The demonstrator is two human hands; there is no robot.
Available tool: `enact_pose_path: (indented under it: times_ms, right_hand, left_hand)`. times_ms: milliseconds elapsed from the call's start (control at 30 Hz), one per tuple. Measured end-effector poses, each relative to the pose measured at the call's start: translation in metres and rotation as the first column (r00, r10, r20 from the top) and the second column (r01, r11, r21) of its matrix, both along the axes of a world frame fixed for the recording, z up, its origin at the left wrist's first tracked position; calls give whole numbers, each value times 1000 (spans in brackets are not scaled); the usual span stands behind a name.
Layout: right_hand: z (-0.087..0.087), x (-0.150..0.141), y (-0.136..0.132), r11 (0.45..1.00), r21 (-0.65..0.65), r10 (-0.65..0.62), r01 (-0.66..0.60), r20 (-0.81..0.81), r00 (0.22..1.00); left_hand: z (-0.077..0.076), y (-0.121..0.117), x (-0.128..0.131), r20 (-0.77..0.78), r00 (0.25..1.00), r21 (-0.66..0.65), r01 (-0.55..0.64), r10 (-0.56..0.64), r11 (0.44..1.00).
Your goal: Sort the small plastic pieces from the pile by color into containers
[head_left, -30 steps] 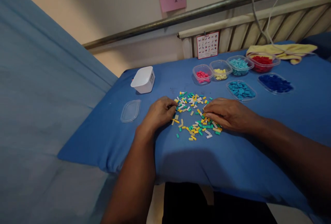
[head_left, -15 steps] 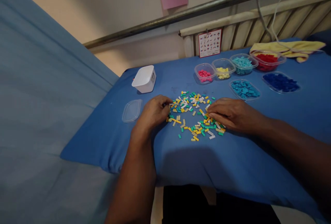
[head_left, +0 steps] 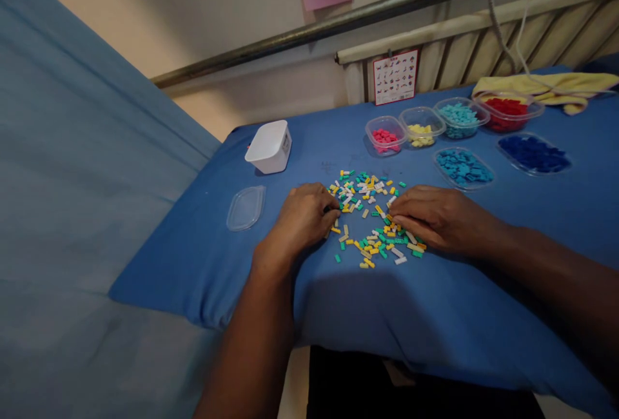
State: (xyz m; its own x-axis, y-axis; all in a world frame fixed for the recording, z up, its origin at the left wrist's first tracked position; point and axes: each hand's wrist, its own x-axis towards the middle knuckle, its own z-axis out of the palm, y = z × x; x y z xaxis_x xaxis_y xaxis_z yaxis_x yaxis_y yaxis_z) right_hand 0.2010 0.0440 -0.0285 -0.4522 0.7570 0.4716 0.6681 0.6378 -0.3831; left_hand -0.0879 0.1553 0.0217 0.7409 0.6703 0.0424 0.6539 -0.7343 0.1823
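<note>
Small toy building bricks (head_left: 372,249) in yellow, white, green and cream lie scattered on the blue cloth. At the left edge of this pile is my left hand (head_left: 305,214), its fingers curled down and bunched among the bricks, covering some of them. Over on the right edge, my right hand (head_left: 435,216) has its thumb and fingers drawn together, the tips touching bricks. Whatever either set of fingertips pinches is too small or hidden to make out.
Behind stand clear tubs of pink (head_left: 385,138), yellow (head_left: 420,135), light-blue (head_left: 459,120) and red bricks (head_left: 507,113). Blue bricks (head_left: 464,167) and dark-blue bricks (head_left: 534,153) fill shallow trays. A white tub (head_left: 269,148) and clear lid (head_left: 245,208) lie left.
My left hand has shifted right, further over the left side of the brick pile. My right hand stays almost in place. The view has tilted slightly.
</note>
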Motion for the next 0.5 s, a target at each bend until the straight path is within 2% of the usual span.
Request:
enact_pose_path:
  times_ms: [233, 500]
  right_hand:
    - [1, 0, 0, 1000, 27, -14, 14, 7, 1000]
    - [9, -1, 3, 1000, 18, -3, 2, 29, 1000]
  left_hand:
    - [0, 7, -7, -115, 993, 49, 3, 2, 999]
    - [-1, 11, 0, -235, 972, 112, 4, 23, 994]
